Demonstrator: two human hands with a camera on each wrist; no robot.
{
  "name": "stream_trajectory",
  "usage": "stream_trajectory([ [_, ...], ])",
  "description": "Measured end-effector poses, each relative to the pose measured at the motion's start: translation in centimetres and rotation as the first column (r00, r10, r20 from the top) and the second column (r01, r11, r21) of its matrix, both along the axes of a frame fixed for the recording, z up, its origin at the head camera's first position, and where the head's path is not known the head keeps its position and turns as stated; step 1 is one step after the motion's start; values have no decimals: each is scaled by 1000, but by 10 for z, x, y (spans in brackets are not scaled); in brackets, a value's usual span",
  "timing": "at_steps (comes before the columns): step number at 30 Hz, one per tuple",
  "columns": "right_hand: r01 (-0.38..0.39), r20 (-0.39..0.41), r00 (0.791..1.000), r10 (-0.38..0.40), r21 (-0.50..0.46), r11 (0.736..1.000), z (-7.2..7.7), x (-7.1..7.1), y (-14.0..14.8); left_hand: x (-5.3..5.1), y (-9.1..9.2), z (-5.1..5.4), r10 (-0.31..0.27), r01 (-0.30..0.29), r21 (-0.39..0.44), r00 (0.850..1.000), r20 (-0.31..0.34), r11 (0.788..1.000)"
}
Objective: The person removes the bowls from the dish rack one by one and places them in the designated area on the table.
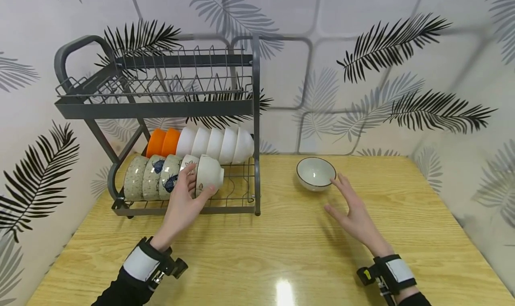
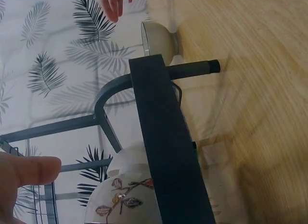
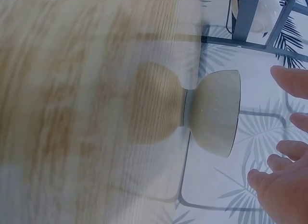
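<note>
My left hand is at the front row of the lower rack, around a white flower-patterned bowl standing on edge at the row's right end. In the left wrist view the thumb is straight and apart from that bowl; the other fingers are out of that view. Over the table, my right hand is spread beside a small pale bowl with a dark rim, which stands upright. A gap shows between its fingers and this bowl in the right wrist view.
A grey two-tier dish rack stands at the left against the patterned wall. Its lower tier carries orange bowls, several white bowls and several speckled bowls. The upper tier is a wire basket above them.
</note>
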State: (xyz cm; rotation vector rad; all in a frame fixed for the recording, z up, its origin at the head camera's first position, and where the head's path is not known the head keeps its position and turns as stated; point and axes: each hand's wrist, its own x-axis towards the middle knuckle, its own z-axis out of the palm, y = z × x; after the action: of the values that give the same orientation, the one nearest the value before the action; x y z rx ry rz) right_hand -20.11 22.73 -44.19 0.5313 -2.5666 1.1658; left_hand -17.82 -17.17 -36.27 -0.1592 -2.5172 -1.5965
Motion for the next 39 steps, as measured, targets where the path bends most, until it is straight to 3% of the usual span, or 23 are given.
stream_trajectory([
  [4,-6,-10,1000,6,1,1000,0,1,0,-5,-3,5,-3,5,-47,999,39,999],
  [9,-13,-34,999,13,8,1000,0,2,0,-9,-3,7,-4,7,-103,999,37,995],
  [12,-18,-47,999,18,14,1000,0,2,0,-11,-3,5,23,-19,-126,999,26,992],
  [17,-17,-54,998,18,23,1000,1,2,0,-15,-4,1,60,-58,-131,998,7,990],
  [32,-23,-72,997,25,32,999,2,5,-1,-25,-11,7,49,-40,-164,998,49,986],
  [39,-26,-50,998,28,49,998,1,6,0,-30,-12,6,98,-91,-186,995,30,978],
])
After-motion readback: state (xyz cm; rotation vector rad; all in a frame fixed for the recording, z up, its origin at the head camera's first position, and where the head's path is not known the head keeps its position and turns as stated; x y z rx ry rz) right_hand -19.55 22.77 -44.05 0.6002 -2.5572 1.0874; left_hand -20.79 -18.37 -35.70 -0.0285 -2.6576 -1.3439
